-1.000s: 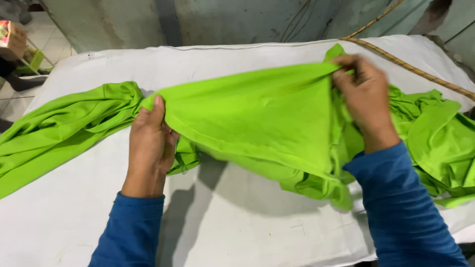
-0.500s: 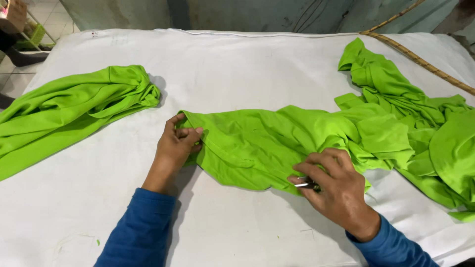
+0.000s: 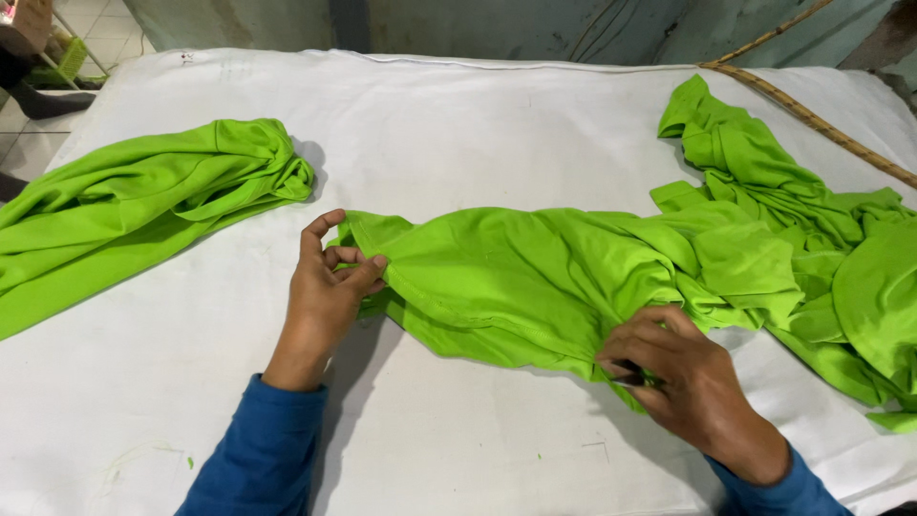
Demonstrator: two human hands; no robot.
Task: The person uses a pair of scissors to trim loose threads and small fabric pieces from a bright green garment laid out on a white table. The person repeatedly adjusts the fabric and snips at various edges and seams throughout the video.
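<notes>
From the head view, a bright lime-green garment (image 3: pixel 535 277), rumpled and creased, lies across the middle of the white table (image 3: pixel 478 124). The left hand (image 3: pixel 330 287) has its fingers pinching the garment's left edge; the right hand (image 3: pixel 678 373) has its fingers clenched on the lower hem.

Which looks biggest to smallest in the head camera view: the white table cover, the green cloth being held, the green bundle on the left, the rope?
1. white table cover
2. green cloth, held by both hands
3. green bundle, partly cut off
4. rope, thin, partly out of view
</notes>
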